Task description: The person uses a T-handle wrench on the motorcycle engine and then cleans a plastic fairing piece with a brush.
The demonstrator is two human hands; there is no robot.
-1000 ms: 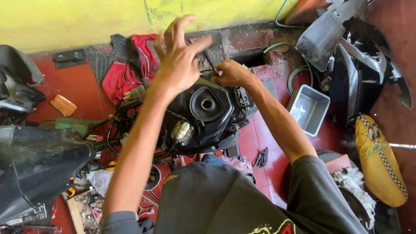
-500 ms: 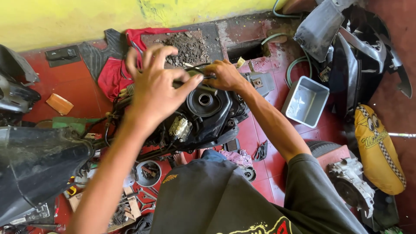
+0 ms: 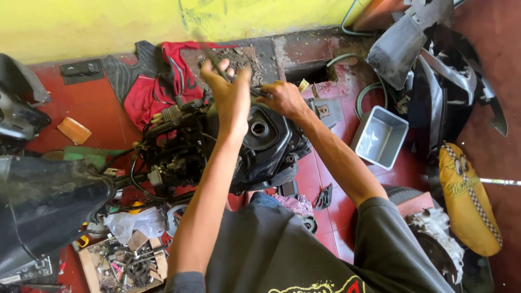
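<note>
While both hands work above the black engine casing on the red floor, the left hand clamps a dark cable; the right hand pinches a thin rod; a grey tray sits nearby.

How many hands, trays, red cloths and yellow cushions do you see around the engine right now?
Hands: 2, left hand and right hand
Grey tray: 1
Red cloth: 1
Yellow cushion: 1
Total: 5

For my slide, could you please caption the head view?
Both hands, left hand and right hand, grip a thin dark tool above a black scooter assembly.
</note>
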